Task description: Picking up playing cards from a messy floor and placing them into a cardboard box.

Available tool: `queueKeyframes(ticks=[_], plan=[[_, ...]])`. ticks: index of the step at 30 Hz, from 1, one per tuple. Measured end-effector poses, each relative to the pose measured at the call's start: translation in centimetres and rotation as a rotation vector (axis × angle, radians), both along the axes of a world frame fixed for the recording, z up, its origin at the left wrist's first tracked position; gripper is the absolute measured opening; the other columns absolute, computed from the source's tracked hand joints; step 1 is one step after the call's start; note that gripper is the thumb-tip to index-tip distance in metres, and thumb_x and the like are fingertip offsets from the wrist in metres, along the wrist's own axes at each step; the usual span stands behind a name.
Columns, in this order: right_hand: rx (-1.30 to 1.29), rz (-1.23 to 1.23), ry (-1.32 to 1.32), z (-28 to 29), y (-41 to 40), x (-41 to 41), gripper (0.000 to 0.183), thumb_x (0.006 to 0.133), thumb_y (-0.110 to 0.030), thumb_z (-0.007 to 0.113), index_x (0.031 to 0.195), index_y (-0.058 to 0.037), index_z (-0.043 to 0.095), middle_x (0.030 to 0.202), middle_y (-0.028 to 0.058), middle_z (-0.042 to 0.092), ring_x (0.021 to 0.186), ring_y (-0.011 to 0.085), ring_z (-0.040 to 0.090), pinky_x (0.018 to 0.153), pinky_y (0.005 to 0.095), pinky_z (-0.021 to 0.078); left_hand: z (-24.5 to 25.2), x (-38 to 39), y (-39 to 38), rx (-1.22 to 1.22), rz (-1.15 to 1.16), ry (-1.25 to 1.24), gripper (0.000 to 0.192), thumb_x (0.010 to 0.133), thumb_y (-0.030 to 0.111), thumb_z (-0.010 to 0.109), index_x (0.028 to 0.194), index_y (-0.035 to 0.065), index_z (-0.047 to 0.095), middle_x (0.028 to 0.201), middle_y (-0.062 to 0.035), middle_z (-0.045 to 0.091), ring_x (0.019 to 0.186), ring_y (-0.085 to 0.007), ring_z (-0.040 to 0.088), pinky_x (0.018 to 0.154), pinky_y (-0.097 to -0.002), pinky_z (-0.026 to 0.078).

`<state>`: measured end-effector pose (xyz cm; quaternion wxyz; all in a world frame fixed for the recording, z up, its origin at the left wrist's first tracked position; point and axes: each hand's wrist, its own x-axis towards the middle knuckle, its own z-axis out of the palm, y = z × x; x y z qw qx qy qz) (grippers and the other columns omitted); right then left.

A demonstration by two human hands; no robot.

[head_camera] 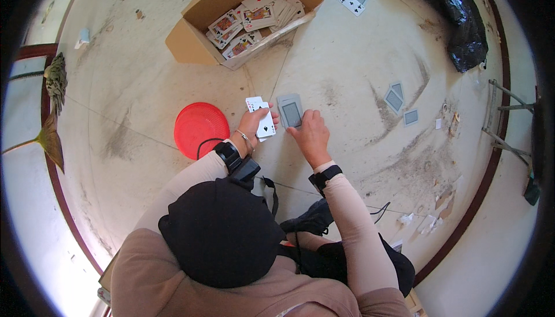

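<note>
My left hand [256,119] holds a few face-up playing cards [266,128], the thumb across them; a two of spades lies on top, with a red two partly covered behind it. Just to the right, a face-down stack of playing cards [291,114] with grey backs rests on the floor. My right hand [313,135] is at that stack's lower right edge, thumb and fingertips against or very near the cards. Whether it grips one cannot be told.
Ahead stands an open cardboard box [190,41] with loose face-up cards inside. A red plastic lid or plate [199,129] lies left of my left hand. Loose cards [394,100] are scattered to the right, others [351,3] beyond the box. Black plastic sheeting [464,26] is at the upper right.
</note>
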<state>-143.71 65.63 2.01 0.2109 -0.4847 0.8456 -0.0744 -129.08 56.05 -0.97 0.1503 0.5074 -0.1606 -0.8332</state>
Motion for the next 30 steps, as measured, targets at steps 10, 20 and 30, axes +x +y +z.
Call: queueKeyframes(ticks=[10, 20, 30], plan=[[-0.015, -0.1, -0.067, -0.5, 0.9, -0.2, 0.043, 0.065, -0.024, 0.076, 0.092, -0.0064, 0.047, 0.092, 0.0119, 0.052, 0.083, 0.0299, 0.058, 0.064, 0.0405, 0.0487, -0.4, 0.0, 0.0, 0.009, -0.005, 0.017, 0.034, 0.086, 0.015, 0.05, 0.117, 0.0018, 0.05, 0.091, -0.0131, 0.061, 0.077, -0.0221, 0.062, 0.068, -0.0361, 0.055], [-0.044, -0.038, -0.002, -0.3, 0.8, 0.1, 0.045, 0.063, -0.025, 0.077, 0.092, -0.0079, 0.046, 0.089, 0.0096, 0.051, 0.078, 0.0264, 0.059, 0.06, 0.0376, 0.0488, -1.2, 0.2, 0.3, -0.004, -0.034, -0.044, 0.032, 0.086, 0.014, 0.048, 0.115, 0.0012, 0.05, 0.09, -0.0126, 0.061, 0.075, -0.0215, 0.062, 0.066, -0.0357, 0.055], [-0.181, -0.032, -0.132, -1.2, 1.4, -1.3, 0.034, 0.068, -0.019, 0.072, 0.087, -0.0083, 0.047, 0.083, 0.0117, 0.053, 0.07, 0.0305, 0.058, 0.058, 0.04, 0.0457, -1.2, 0.1, 0.6, -0.013, -0.022, -0.02, 0.032, 0.085, 0.015, 0.051, 0.114, 0.0016, 0.051, 0.09, -0.0126, 0.061, 0.075, -0.0214, 0.062, 0.066, -0.036, 0.055]])
